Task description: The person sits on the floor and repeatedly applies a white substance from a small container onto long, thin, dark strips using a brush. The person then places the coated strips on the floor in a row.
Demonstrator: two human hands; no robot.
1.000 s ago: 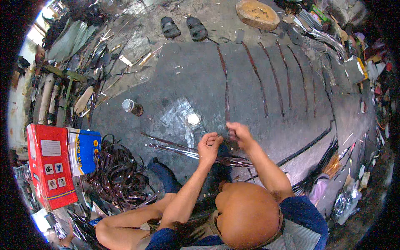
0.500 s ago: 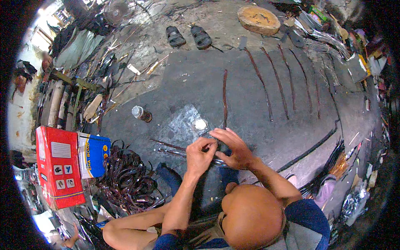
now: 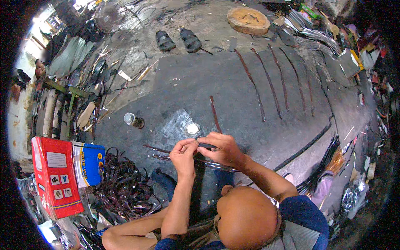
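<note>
Grey workshop floor (image 3: 214, 16), cluttered along its edges. Left hand (image 3: 183, 156): fingertips pinched together, exact hold hidden. Right hand (image 3: 225, 149): curled on a small dark piece (image 3: 207, 146), kind unclear. Leading out just beyond the right hand: brown strip (image 3: 214, 113), much shorter in view than a second ago; apparently being gathered in. Farther right: similar strips (image 3: 283, 79), spaced apart. Leftward: lidded jar (image 3: 138, 122), dark within or dark-walled; red box (image 3: 62, 200), blue box (image 3: 92, 162), contents hidden.

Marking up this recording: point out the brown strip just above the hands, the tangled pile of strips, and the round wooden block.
Brown strip (image 3: 215, 113): head view, middle of its visible length.
Tangled pile of strips (image 3: 123, 183): head view, its middle.
Round wooden block (image 3: 248, 21): head view, top face.
</note>
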